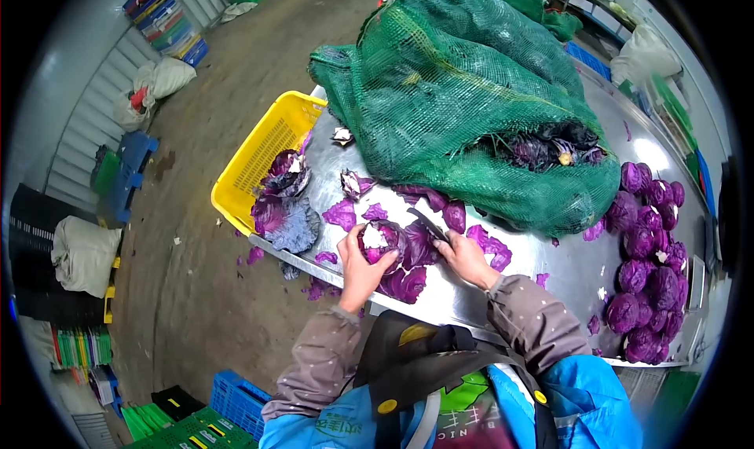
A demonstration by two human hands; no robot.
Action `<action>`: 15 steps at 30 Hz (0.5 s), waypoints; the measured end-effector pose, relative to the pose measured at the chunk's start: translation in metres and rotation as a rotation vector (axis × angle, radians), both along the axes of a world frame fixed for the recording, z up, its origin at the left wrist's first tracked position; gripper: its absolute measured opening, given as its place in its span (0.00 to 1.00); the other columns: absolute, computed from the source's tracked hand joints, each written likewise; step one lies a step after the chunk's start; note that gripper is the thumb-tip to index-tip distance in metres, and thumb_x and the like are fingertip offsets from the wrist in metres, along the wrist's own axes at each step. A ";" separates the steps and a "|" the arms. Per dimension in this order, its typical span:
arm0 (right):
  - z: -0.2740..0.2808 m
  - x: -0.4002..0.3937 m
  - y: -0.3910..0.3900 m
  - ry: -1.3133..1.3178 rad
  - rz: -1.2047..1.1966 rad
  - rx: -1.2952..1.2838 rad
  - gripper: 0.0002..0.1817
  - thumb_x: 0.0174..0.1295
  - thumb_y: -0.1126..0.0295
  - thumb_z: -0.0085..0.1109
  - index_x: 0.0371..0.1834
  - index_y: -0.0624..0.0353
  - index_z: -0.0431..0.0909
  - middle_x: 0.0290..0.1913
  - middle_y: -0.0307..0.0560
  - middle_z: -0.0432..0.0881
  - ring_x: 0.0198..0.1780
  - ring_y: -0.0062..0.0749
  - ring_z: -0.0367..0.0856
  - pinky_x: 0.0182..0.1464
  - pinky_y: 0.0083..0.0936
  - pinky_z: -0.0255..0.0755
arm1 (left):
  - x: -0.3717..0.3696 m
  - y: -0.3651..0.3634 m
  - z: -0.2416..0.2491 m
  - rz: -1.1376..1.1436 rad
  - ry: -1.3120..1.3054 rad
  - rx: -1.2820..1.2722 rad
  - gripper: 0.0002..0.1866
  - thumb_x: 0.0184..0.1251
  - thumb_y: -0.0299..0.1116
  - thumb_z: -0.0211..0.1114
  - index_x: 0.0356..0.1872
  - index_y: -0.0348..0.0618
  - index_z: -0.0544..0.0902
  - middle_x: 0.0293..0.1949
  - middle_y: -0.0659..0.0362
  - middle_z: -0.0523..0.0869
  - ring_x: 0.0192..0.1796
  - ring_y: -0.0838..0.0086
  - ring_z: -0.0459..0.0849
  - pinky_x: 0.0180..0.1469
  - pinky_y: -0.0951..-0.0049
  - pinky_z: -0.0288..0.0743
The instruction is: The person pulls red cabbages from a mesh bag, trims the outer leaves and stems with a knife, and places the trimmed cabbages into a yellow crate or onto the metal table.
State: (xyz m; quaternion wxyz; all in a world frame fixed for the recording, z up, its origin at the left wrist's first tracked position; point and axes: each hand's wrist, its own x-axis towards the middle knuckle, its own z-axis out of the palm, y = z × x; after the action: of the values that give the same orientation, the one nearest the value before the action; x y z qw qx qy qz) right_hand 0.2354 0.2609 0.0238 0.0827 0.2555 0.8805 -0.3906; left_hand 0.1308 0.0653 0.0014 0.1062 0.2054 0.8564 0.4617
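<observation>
My left hand is wrapped round a red cabbage, its pale cut stem end showing between thumb and fingers. In my right hand is a knife, its dark blade pointing up and left beside the cabbage. Loose purple leaves lie around and under both hands on the metal table. Just beyond them sits a big green mesh sack, with more cabbages showing through its opening at the right. Several trimmed cabbages are piled at the table's right end.
A yellow basket stands against the table's left edge, with outer leaves piled beside it. Blue and green crates are on the floor at the lower left. Stacked crates and white sacks line the far left wall.
</observation>
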 end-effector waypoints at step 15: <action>0.028 -0.040 -0.023 0.361 0.521 0.682 0.30 0.56 0.72 0.50 0.64 0.34 0.68 0.36 0.46 0.73 0.26 0.33 0.81 0.22 0.29 0.73 | -0.005 0.010 -0.005 -0.046 0.099 0.057 0.45 0.40 0.40 0.77 0.57 0.29 0.61 0.50 0.43 0.68 0.55 0.51 0.70 0.58 0.60 0.67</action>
State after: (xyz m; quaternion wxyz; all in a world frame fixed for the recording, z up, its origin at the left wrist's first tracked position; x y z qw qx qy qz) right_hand 0.1954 0.2381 0.0516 -0.0654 -0.0336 0.9938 -0.0833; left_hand 0.1261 0.0758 -0.0040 0.0685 0.2506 0.8422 0.4724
